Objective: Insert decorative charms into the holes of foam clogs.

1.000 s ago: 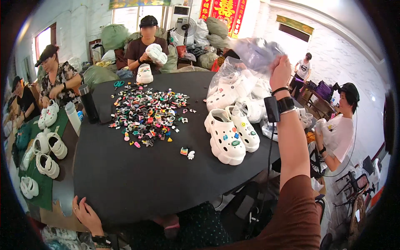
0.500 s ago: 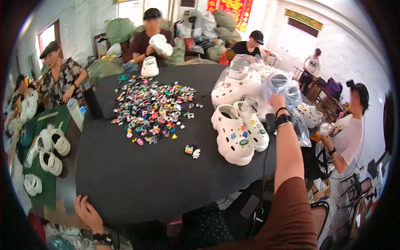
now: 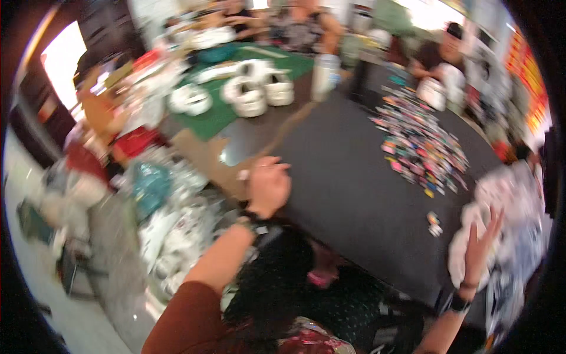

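The right hand [image 3: 479,245] is splayed beside blurred white chunky clogs [image 3: 457,255] at the right of the flat black worktop [image 3: 359,189]. The left hand [image 3: 269,186] curls at the left edge, any grip impossible to tell; small multicoloured charms [image 3: 420,141] lie heaped far right

Blur smears the charm pile [image 3: 420,141] and white clogs [image 3: 457,253], hiding finer details.

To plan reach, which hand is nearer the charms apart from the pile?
Right. The right hand is just right of the charms; the left hand is far to their left.
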A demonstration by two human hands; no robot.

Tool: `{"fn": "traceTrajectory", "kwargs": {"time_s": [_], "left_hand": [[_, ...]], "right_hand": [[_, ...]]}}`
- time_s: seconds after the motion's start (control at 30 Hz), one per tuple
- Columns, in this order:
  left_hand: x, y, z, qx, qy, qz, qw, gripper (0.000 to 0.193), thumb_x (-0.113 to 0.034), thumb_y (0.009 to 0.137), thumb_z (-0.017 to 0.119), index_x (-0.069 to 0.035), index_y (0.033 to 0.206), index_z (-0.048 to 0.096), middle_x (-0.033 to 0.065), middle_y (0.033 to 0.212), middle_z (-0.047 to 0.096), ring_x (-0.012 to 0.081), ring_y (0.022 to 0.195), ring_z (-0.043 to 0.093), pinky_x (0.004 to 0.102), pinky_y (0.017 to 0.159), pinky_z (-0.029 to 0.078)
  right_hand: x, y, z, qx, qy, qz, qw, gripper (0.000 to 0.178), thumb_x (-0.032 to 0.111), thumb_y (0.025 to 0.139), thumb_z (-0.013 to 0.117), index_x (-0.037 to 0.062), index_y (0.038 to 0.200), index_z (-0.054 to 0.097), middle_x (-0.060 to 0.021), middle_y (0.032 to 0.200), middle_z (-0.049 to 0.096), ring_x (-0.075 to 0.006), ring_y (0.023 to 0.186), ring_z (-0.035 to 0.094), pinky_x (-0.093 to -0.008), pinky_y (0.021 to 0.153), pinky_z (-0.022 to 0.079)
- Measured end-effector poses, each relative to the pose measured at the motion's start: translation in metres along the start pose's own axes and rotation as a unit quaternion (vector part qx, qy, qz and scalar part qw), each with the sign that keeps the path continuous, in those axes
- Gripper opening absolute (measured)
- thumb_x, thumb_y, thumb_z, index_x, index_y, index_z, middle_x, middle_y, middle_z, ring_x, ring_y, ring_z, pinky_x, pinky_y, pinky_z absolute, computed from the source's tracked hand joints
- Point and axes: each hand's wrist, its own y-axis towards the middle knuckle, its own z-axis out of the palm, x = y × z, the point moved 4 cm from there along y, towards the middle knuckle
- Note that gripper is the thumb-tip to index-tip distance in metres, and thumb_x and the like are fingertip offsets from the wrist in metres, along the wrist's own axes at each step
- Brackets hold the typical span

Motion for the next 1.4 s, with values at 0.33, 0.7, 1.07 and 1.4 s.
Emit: {"fn": "traceTrajectory", "kwargs": {"time_s": [0.33,0.7,1.07,1.4], "left_hand": [[-0.002,-0.011,-0.018,-0.036,-0.001,-0.016,0.999,0.017,-0.009,0.077,0.061,-0.004,0.092,0.069,0.0182,0.111,0.064,0.0381,0.111,0.056,0.0474,0.098,0.043],[-0.003,0.0,0.001,-0.004,0.007,0.018,1.0,0.02,-0.011,0.074,0.059,-0.004,0.088,0.071,0.0199,0.099,0.068,0.037,0.1,0.062,0.0468,0.092,0.047],[-0.01,-0.005,0.005,0.043,0.046,0.012,0.998,0.021,-0.005,0.087,0.053,-0.002,0.101,0.068,0.0173,0.118,0.062,0.0373,0.111,0.056,0.0461,0.096,0.044],[0.008,-0.008,0.005,0.053,0.057,0.003,0.997,0.022,-0.005,0.088,0.052,-0.003,0.103,0.068,0.0152,0.12,0.062,0.0353,0.112,0.056,0.0457,0.096,0.044]], "right_hand": [[0.168,-0.095,0.106,0.122,0.081,-0.096,0.985,0.039,0.013,0.093,0.057,0.0049,0.13,0.049,-0.0172,0.156,0.026,-0.0417,0.143,0.023,-0.0567,0.113,0.023],[0.183,-0.086,0.095,0.148,0.184,-0.064,0.97,0.039,0.006,0.075,0.072,0.0063,0.112,0.06,-0.0226,0.143,0.039,-0.0464,0.135,0.032,-0.0526,0.112,0.026],[-0.04,-0.04,-0.009,0.077,-0.007,0.033,0.996,0.035,0.017,0.083,0.071,0.0055,0.114,0.057,-0.0246,0.136,0.046,-0.0426,0.124,0.046,-0.0469,0.103,0.039],[-0.149,-0.012,-0.015,0.301,-0.093,0.206,0.926,0.076,0.06,0.076,0.07,0.0154,0.135,0.051,-0.0239,0.139,0.044,-0.0431,0.131,0.036,-0.0537,0.108,0.032]]}}
